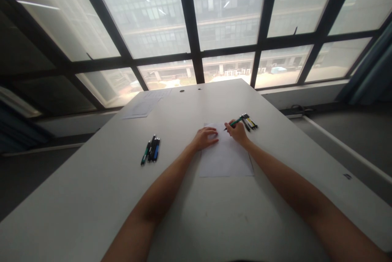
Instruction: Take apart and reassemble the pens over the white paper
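A sheet of white paper (pixel 227 164) lies on the white table in front of me. My left hand (pixel 204 138) rests flat on its upper left part, fingers stretched out. Over the upper right part, my right hand (pixel 238 132) grips a green and black pen (pixel 235 122), its dark tip pointing down and left at the paper. Whether the tip touches the sheet I cannot tell. Just right of that hand lies a group of pens (pixel 251 121), some with yellow or white parts. Left of my left arm lies another group of pens (pixel 151 149), black, green and blue.
More paper sheets (pixel 142 106) lie at the table's far left edge. A small dark round fitting (pixel 181 91) sits near the far end of the table (pixel 92 196). A small dark mark or object (pixel 347 176) is near the right edge. Large framed windows stand beyond.
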`<action>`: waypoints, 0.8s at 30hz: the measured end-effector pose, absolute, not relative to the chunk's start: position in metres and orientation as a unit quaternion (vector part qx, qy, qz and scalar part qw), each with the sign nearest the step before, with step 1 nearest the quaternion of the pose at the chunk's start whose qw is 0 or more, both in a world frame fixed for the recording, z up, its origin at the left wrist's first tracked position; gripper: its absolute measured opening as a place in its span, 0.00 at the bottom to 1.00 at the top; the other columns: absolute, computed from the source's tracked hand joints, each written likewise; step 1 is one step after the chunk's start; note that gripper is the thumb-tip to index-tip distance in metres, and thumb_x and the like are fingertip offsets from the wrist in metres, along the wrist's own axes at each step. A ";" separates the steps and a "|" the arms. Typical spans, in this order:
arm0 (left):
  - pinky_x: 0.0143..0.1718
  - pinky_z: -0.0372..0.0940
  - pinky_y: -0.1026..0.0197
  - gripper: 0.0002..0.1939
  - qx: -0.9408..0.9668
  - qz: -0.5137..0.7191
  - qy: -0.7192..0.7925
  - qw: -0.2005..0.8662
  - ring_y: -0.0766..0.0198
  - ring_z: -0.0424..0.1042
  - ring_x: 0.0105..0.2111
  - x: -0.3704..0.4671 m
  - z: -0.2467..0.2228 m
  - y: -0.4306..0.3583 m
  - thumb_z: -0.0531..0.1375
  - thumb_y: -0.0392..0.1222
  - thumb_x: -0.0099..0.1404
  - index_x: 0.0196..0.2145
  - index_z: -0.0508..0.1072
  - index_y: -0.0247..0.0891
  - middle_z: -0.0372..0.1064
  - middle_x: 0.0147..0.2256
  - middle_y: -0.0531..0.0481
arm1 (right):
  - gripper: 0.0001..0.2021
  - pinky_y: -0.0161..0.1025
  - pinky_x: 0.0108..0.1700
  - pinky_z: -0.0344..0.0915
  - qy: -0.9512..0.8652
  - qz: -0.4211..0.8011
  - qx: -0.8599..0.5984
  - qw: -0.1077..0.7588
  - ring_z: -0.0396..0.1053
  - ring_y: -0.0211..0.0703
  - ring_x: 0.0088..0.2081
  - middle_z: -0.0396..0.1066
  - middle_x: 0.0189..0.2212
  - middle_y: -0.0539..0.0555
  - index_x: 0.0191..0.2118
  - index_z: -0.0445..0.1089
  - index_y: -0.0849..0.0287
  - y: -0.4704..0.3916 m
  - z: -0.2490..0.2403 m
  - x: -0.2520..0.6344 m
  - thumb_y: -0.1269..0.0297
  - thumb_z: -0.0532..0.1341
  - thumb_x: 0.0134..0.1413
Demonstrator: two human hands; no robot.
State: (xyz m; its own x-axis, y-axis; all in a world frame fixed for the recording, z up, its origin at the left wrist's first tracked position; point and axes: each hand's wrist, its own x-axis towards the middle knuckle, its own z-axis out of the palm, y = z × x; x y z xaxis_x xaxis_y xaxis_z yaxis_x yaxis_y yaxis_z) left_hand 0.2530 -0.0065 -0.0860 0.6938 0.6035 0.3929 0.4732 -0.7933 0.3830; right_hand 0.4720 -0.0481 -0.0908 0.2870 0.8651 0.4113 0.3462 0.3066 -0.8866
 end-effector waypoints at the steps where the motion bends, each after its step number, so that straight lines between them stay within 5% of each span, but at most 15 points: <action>1: 0.59 0.62 0.50 0.17 0.912 0.256 0.292 0.129 0.55 0.70 0.54 0.253 -0.086 -0.007 0.65 0.53 0.60 0.45 0.79 0.45 0.73 0.52 0.46 | 0.15 0.32 0.19 0.58 -0.565 0.221 -0.545 0.578 0.63 0.36 0.15 0.69 0.16 0.50 0.25 0.66 0.58 -0.049 -0.091 0.471 0.51 0.62 0.53; 18: 0.60 0.61 0.51 0.17 0.917 0.248 0.278 0.140 0.56 0.69 0.55 0.252 -0.085 -0.006 0.66 0.52 0.60 0.45 0.78 0.47 0.72 0.52 0.48 | 0.09 0.35 0.25 0.61 -0.588 0.199 -0.600 0.504 0.67 0.40 0.17 0.67 0.13 0.49 0.22 0.67 0.56 -0.046 -0.094 0.469 0.63 0.63 0.50; 24: 0.59 0.61 0.51 0.15 0.913 0.258 0.284 0.137 0.56 0.70 0.53 0.253 -0.087 -0.005 0.65 0.52 0.60 0.44 0.79 0.46 0.73 0.51 0.47 | 0.11 0.35 0.28 0.62 -0.537 0.135 -0.577 0.601 0.66 0.40 0.21 0.69 0.18 0.49 0.28 0.66 0.56 -0.046 -0.093 0.474 0.55 0.61 0.55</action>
State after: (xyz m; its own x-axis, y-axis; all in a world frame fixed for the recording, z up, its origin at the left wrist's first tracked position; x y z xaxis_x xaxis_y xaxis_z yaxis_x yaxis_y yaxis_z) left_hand 0.2533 -0.0051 -0.0871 0.7055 0.5894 0.3936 0.4483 -0.8012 0.3963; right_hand 0.4743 -0.0457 -0.0926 0.3876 0.7814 0.4891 0.4564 0.2983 -0.8383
